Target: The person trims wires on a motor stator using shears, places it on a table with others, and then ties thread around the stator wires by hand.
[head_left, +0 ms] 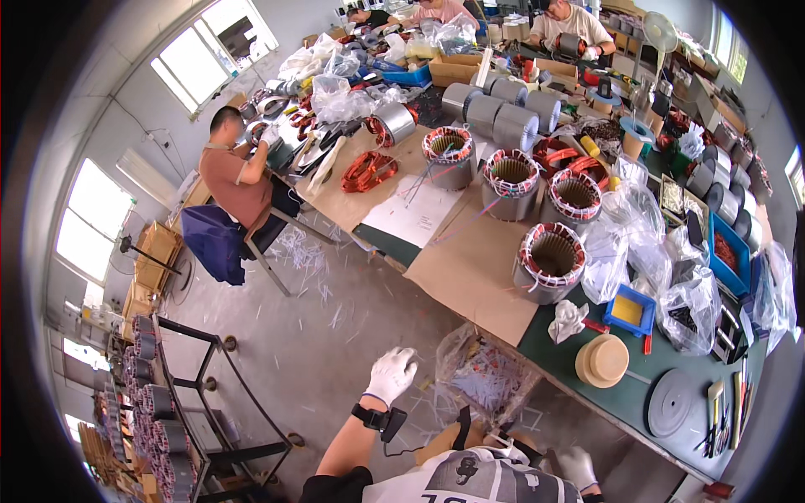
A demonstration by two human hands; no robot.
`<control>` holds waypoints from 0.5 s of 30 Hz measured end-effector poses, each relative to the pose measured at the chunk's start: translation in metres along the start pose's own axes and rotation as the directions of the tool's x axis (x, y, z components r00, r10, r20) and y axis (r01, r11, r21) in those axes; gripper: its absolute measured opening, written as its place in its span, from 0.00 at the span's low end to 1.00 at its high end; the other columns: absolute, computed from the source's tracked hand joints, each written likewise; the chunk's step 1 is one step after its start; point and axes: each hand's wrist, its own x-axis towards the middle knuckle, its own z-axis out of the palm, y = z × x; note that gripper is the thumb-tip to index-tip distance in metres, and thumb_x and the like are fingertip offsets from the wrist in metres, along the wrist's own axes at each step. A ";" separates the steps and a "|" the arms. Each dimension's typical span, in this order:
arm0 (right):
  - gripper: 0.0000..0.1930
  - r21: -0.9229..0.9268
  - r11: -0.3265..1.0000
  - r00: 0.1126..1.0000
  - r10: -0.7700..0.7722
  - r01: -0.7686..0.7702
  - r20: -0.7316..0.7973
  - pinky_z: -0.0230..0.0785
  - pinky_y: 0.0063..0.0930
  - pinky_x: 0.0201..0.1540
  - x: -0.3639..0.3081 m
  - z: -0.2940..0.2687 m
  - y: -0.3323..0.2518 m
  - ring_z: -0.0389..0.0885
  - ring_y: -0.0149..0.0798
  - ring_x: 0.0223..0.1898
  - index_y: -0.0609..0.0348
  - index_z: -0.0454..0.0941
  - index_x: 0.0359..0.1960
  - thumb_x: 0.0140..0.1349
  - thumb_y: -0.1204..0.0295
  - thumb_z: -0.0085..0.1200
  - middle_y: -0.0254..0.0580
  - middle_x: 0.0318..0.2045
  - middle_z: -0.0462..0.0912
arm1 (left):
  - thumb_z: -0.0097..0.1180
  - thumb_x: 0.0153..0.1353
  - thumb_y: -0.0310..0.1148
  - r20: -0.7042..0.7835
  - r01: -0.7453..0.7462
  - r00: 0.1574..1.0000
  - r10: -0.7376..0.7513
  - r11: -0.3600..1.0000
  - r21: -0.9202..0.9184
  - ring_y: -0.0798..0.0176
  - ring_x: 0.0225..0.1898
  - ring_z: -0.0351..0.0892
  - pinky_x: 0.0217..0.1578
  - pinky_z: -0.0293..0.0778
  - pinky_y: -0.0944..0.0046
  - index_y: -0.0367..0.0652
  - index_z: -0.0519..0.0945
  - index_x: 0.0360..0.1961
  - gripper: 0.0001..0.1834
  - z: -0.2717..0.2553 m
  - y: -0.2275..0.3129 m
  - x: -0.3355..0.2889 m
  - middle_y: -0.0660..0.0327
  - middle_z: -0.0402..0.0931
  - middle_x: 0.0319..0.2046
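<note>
My left hand (391,375), in a white glove with a black strap at the wrist, hangs in the air over the floor, left of the table. Its fingers are loosely bent and apart, with nothing visible in them. Low in the picture, my right hand (577,466), also gloved, is beside my lap under the table's edge; its fingers are too unclear to read. Nearest on the table stands a wound motor stator (551,261), a grey cylinder with red windings and white lacing. Other upright stators (511,183) stand behind it, and a red wire coil bundle (369,172) lies farther left.
A clear bag of scraps (486,377) stands below the table edge. On the green tabletop are a tan round block (602,360), a grey disc (671,402), a blue tray (631,310) and hand tools. A black metal rack (205,386) holds stators at left. Co-workers (239,168) sit around the table.
</note>
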 end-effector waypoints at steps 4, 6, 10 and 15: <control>0.15 -0.023 0.995 0.950 -0.087 0.099 0.299 0.70 0.47 0.42 0.043 -0.045 -0.179 0.79 0.55 0.39 0.56 0.77 0.36 0.57 0.59 0.49 0.53 0.32 0.80 | 0.52 0.56 0.39 0.076 -0.021 0.997 0.018 0.999 0.048 0.48 0.43 0.76 0.46 0.72 0.52 0.45 0.77 0.44 0.16 -0.010 -0.024 0.017 0.55 0.76 0.40; 0.14 -0.033 0.985 0.948 -0.155 0.170 0.278 0.71 0.45 0.42 0.085 -0.038 -0.197 0.79 0.55 0.38 0.56 0.77 0.36 0.58 0.60 0.47 0.53 0.33 0.80 | 0.52 0.56 0.39 0.063 -0.046 0.997 0.048 0.998 -0.035 0.47 0.43 0.76 0.46 0.72 0.53 0.44 0.77 0.45 0.17 -0.005 -0.034 0.031 0.53 0.76 0.41; 0.14 0.176 0.937 0.923 -0.334 0.302 0.193 0.72 0.40 0.44 0.160 -0.058 -0.315 0.79 0.54 0.42 0.61 0.77 0.42 0.59 0.66 0.48 0.54 0.38 0.80 | 0.53 0.56 0.35 0.058 -0.131 0.987 0.147 0.968 -0.214 0.46 0.43 0.77 0.45 0.73 0.54 0.40 0.77 0.45 0.16 -0.025 -0.068 0.075 0.50 0.77 0.42; 0.15 0.460 0.794 0.877 -0.476 0.398 0.062 0.72 0.36 0.45 0.289 -0.056 -0.428 0.81 0.52 0.40 0.63 0.75 0.45 0.60 0.69 0.48 0.56 0.35 0.80 | 0.52 0.55 0.30 -0.244 -0.287 0.949 0.197 0.860 -0.422 0.48 0.40 0.79 0.42 0.74 0.57 0.37 0.79 0.41 0.13 -0.064 -0.073 0.246 0.48 0.79 0.37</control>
